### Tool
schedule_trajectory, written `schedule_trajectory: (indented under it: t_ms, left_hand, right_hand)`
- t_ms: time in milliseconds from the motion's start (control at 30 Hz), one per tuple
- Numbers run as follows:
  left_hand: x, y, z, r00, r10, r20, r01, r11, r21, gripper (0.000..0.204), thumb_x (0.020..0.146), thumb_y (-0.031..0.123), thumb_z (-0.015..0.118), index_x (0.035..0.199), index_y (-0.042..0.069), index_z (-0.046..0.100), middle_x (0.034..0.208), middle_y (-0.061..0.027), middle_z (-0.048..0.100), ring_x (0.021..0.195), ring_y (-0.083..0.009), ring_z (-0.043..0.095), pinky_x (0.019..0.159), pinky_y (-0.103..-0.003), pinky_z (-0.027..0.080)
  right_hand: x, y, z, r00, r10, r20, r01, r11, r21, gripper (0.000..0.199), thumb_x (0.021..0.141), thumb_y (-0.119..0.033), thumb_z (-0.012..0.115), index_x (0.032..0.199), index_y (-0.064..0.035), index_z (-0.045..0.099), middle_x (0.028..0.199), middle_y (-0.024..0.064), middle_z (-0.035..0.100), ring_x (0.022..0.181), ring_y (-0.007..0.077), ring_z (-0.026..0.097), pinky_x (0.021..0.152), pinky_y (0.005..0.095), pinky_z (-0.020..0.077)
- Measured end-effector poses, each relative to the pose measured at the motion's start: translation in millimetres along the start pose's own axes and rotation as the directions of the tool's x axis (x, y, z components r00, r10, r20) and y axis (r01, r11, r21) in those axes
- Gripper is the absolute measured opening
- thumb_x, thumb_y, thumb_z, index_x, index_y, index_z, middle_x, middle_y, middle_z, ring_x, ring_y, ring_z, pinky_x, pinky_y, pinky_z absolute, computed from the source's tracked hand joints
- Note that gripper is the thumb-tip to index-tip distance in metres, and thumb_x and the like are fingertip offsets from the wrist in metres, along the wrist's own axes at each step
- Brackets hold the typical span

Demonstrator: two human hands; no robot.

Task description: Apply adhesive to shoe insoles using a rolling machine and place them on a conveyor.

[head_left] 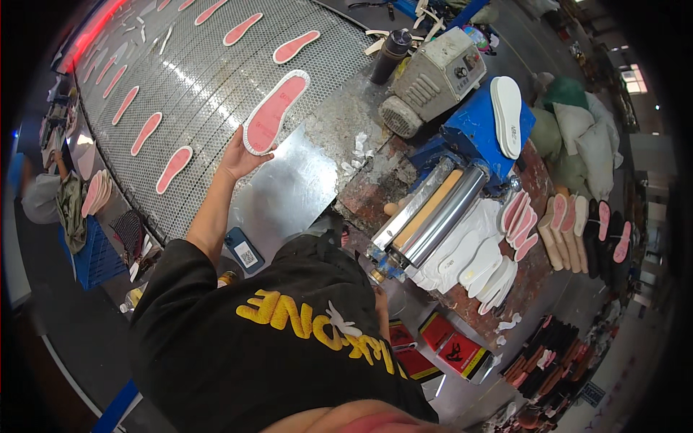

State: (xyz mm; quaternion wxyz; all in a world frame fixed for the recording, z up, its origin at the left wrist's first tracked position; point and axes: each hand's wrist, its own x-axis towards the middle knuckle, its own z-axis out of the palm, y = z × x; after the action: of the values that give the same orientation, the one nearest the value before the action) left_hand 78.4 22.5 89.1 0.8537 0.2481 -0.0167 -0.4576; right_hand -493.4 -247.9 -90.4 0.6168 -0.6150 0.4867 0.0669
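My left hand (242, 156) is closed on the heel end of a pink insole (277, 114) with a white ruffled rim. The insole is held up over the edge of a wire-mesh conveyor belt (209, 108) and a bare sheet-metal plate (289, 180). Several more pink insoles with white rims lie spaced out on the belt, such as this insole (175, 169). Only part of my right hand (382, 307) shows, low beside my shirt and below a roller machine (440, 209); its fingers are hidden.
White insoles (476, 267) and pink insoles (517, 220) lie in piles right of the roller. A grey motor (433, 79) and a dark bottle (392, 54) stand behind it. A phone (244, 250) lies near my left elbow. Red boxes (453, 346) sit below the bench.
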Motion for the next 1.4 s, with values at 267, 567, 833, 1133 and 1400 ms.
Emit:
schedule_trajectory:
  t_ms: [267,567,833,1133,1400]
  left_hand:
    - [-31.0,16.0,-101.1,0.811,-0.144,-0.567,0.199,0.979,0.036,0.067,0.091,0.061,0.030,0.136,0.012,0.034,0.127,-0.0135,0.048,0.105,-0.0339,0.055,0.088,-0.046,0.046]
    - [65.5,33.1,-144.6,0.649,0.078,-0.757,0.262,0.911,0.318,0.054,0.092,0.052,0.039,0.122,0.010,0.049,0.109,-0.0147,0.055,0.084,-0.0276,0.060,0.072,-0.037,0.053]
    - [235.0,18.7,-108.2,0.780,0.012,-0.626,0.297,0.873,0.388,0.059,0.091,0.049,0.043,0.133,0.008,0.036,0.120,-0.0222,0.048,0.098,-0.0312,0.058,0.080,-0.040,0.051]
    - [325.5,2.2,-97.9,0.821,-0.091,-0.563,0.401,0.796,0.455,0.058,0.091,0.043,0.046,0.134,0.006,0.031,0.123,-0.0224,0.048,0.108,-0.0328,0.055,0.087,-0.044,0.048]
    - [319.2,-10.6,-101.7,0.929,0.339,-0.147,0.306,-0.484,0.820,0.041,0.081,0.040,0.058,0.077,0.000,0.065,0.068,-0.0122,0.059,0.068,-0.0249,0.056,0.063,-0.042,0.041]
  right_hand:
    - [-11.8,20.3,-2.8,0.988,0.130,-0.078,-0.121,0.986,0.118,0.014,0.076,-0.002,0.048,0.084,0.0016,0.058,0.072,-0.0003,0.056,0.067,0.0084,0.049,0.060,0.0227,0.0410]
    - [-49.0,14.2,1.6,0.988,0.125,-0.089,-0.129,0.991,-0.042,0.025,0.087,-0.012,0.055,0.106,0.0038,0.060,0.096,0.0071,0.064,0.085,0.0149,0.057,0.078,0.0310,0.0467]
    - [-82.2,-23.9,24.2,0.952,0.066,-0.298,-0.069,0.998,0.002,0.023,0.086,-0.013,0.056,0.101,0.0039,0.059,0.086,0.0118,0.065,0.078,0.0168,0.059,0.071,0.0296,0.0481]
    - [-96.5,-50.4,14.9,0.845,0.333,-0.419,-0.398,0.915,-0.075,0.032,0.086,-0.030,0.053,0.091,0.0001,0.063,0.078,0.0150,0.065,0.075,0.0250,0.064,0.068,0.0375,0.0483]
    - [-43.4,-176.6,-48.8,0.623,-0.210,-0.753,0.021,0.967,-0.252,0.031,0.079,-0.018,0.062,0.103,-0.0008,0.056,0.070,0.0146,0.061,0.065,0.0255,0.062,0.061,0.0363,0.0480]
